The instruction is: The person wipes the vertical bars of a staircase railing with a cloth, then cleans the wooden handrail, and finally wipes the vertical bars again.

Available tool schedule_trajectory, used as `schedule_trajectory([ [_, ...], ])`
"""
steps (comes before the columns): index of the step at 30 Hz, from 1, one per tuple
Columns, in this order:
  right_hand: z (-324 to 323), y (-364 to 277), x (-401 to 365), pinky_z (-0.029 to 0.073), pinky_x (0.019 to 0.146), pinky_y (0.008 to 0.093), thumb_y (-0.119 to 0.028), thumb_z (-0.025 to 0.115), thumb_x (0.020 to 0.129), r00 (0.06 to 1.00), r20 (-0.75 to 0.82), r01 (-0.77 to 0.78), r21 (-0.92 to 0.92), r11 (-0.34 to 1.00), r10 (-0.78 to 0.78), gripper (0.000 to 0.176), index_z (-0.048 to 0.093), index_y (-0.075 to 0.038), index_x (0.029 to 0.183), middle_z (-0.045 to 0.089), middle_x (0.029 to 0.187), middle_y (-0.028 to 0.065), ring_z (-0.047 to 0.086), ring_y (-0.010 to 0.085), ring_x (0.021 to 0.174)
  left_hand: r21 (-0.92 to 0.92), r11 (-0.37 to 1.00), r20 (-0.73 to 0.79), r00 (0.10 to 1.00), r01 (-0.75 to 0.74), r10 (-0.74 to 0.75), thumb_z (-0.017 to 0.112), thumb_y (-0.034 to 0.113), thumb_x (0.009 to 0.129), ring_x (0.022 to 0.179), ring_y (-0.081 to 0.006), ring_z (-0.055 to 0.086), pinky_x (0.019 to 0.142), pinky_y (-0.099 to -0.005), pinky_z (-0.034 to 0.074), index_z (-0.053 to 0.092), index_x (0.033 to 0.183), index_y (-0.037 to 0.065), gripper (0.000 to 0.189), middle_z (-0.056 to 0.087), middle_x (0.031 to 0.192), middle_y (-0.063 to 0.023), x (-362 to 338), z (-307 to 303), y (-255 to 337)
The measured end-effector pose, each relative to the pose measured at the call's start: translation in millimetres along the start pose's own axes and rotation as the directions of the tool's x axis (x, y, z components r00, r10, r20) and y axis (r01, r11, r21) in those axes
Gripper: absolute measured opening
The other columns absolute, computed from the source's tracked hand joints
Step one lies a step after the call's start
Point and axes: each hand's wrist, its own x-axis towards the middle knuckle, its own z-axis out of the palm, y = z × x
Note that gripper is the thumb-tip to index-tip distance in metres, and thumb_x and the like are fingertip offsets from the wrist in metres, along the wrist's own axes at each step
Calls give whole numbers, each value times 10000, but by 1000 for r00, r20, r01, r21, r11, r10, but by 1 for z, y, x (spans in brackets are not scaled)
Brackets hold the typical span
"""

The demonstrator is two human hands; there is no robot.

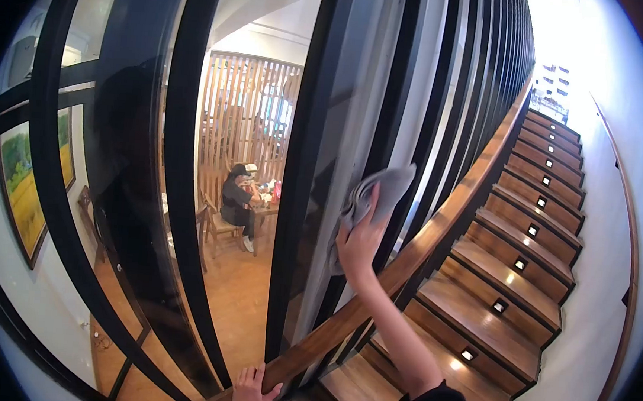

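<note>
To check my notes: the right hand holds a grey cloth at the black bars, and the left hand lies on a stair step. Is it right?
Only the left hand's place is wrong: the head view shows it on the wooden handrail. The right hand holds the grey cloth at the black bars.

The right hand holds 1 gray cloth; left hand touches handrail.

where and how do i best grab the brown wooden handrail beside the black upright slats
Probably on the bare stretch of the brown wooden handrail just up from the left hand, coming from the stair side, palm over the top: it's a long, sloping bar, and the black upright slats line its other side.
</note>
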Motion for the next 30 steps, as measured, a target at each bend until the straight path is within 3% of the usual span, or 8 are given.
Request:
schedule_trajectory([
  [6, 2, 0, -109, 354, 991, 581, -45, 638, 748, 974, 160, -156, -45, 987, 161, 954, 143, -68, 1563, 425, 1220, 361, 453, 542, 1060, -35, 999, 12, 1000, -3, 3, 688, 520, 825, 817, -352, 569, 742, -450, 476, 587, 1223, -6, 668, 573, 884, -174, 2, -2, -6],
  [10, -8, 4, -172, 386, 962, 496, 10, 591, 765, 896, 363, -275, 3, 961, 255, 891, 159, -29, 1542, 459, 1115, 324, 462, 488, 1005, -40, 999, 15, 1000, -2, 3, 693, 509, 823, 827, -353, 573, 743, -453, 477, 588, 1208, -6, 651, 578, 885, -173, 0, -2, -7],
  [16, -15, 1, -177, 259, 1156, 413, 136, 461, 844, 854, 213, -517, 448, 729, 475, 658, 285, 43, 1471, 353, 1478, 228, 343, 368, 1391, -69, 998, 8, 1000, 4, -3, 697, 494, 827, 840, -352, 583, 745, -447, 483, 586, 1201, 7, 624, 578, 892, -171, 2, -8, -5],
  [19, -14, -29, -172, 302, 1127, 429, 86, 485, 872, 925, -75, -324, 352, 878, 372, 617, 304, 30, 1459, 399, 1419, 210, 402, 337, 1327, -53, 999, -2, 1000, -10, 9, 678, 522, 844, 821, -340, 577, 740, -439, 481, 591, 1212, 5, 640, 577, 876, -170, 1, -5, -5],
  [22, -2, -51, -197, 266, 1136, 458, -51, 646, 826, 954, 270, -267, 576, 773, 129, 641, 381, 20, 1405, 391, 1422, 249, 413, 364, 1301, -41, 999, 9, 1000, -7, 8, 669, 526, 851, 831, -338, 583, 741, -438, 484, 575, 1228, 15, 642, 576, 876, -168, 0, -5, -7],
  [23, -26, -91, -155, 284, 1127, 518, -39, 698, 687, 935, 355, -99, 289, 952, -10, 701, 477, -5, 1351, 355, 1431, 288, 365, 442, 1330, -40, 999, 13, 1000, 0, 1, 665, 526, 854, 836, -337, 584, 742, -437, 486, 570, 1231, 19, 639, 575, 877, -167, 0, -4, -8],
  [25, -25, -128, -128, 266, 1117, 614, -3, 654, 646, 940, 275, 119, 286, 951, -200, 534, 598, 69, 1172, 247, 1484, 365, 208, 591, 1385, -34, 999, 21, 1000, 4, -3, 659, 526, 859, 846, -337, 588, 741, -434, 491, 567, 1235, 26, 633, 575, 879, -165, 2, -3, -6],
  [30, -6, -121, -26, 319, 1117, 590, 11, 615, 667, 954, 78, 263, 235, 936, -288, 609, 523, 133, 1257, 131, 1532, 361, 208, 586, 1394, -16, 1000, 8, 1000, 4, -3, 657, 528, 860, 862, -336, 590, 745, -435, 496, 577, 1235, 23, 634, 575, 877, -161, 1, -7, -5],
])
